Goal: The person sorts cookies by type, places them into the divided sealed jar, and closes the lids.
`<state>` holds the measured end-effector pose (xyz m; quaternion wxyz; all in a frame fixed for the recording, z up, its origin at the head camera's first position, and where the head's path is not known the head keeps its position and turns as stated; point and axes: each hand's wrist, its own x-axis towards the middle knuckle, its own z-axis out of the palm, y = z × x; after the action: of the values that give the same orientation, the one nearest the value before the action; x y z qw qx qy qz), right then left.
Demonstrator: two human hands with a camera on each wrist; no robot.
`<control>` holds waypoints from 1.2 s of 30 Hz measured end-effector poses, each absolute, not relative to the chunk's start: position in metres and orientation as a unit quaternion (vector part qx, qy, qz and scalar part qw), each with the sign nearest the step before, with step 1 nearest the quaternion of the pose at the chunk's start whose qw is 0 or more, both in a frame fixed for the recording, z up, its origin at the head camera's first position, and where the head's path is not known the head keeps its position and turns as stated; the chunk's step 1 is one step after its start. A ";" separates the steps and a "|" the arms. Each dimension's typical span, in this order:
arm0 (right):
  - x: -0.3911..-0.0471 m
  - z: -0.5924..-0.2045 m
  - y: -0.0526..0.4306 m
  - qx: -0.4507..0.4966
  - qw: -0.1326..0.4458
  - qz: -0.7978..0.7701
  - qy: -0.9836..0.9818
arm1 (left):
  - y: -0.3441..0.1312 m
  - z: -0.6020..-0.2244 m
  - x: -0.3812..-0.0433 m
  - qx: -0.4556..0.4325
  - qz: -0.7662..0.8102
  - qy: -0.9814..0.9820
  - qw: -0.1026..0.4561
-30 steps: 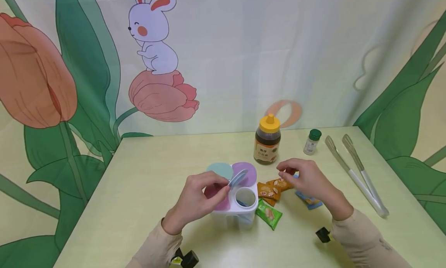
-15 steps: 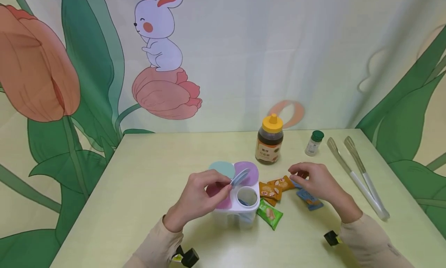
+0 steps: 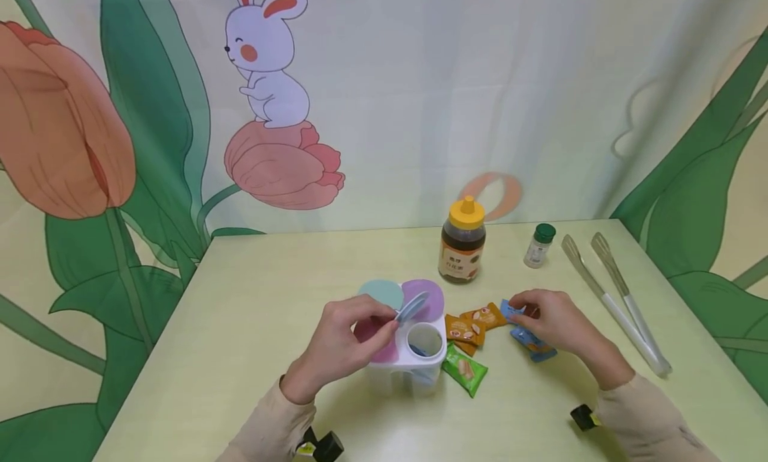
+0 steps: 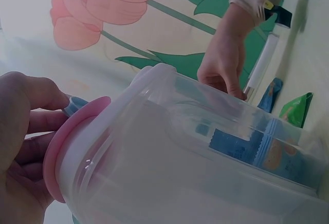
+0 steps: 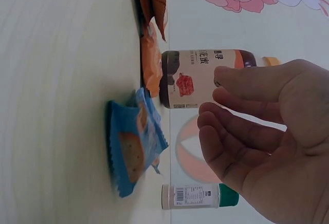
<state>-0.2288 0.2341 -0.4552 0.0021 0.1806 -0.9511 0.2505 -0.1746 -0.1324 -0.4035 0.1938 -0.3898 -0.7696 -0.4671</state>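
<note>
My left hand (image 3: 343, 335) pinches a light blue round lid (image 3: 413, 307), tilted up beside the uncovered round opening of a clear storage container (image 4: 149, 167) with a white top. Its other lids are teal (image 3: 381, 293), purple (image 3: 433, 295) and pink (image 3: 386, 350). Through the container wall, blue snack packets (image 4: 282, 149) show inside. My right hand (image 3: 555, 321) hovers over two blue packets (image 3: 534, 344) on the table, fingers loosely bent. In the right wrist view, a gap separates its fingertips from the blue packets (image 5: 134, 144), and it holds nothing.
Orange packets (image 3: 465, 330) and a green packet (image 3: 465, 370) lie right of the container. Behind stand a honey bottle (image 3: 461, 249) with a yellow cap and a green-capped shaker jar (image 3: 538, 249). Metal tongs (image 3: 624, 309) lie along the table's right side.
My right hand has shifted right and nearer to me, from beside the orange packets to above the blue ones. The left hand keeps its hold on the lid, hardly moving.
</note>
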 end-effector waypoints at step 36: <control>-0.225 -0.474 0.253 0.153 -0.068 0.226 -0.960 | -0.132 -0.405 -0.175 -0.389 -0.467 -0.770 0.194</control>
<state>-0.2247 0.2528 -0.4737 -0.0679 0.1531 -0.9596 0.2263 -0.1754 -0.1317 -0.4048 0.1942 -0.3887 -0.7704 -0.4666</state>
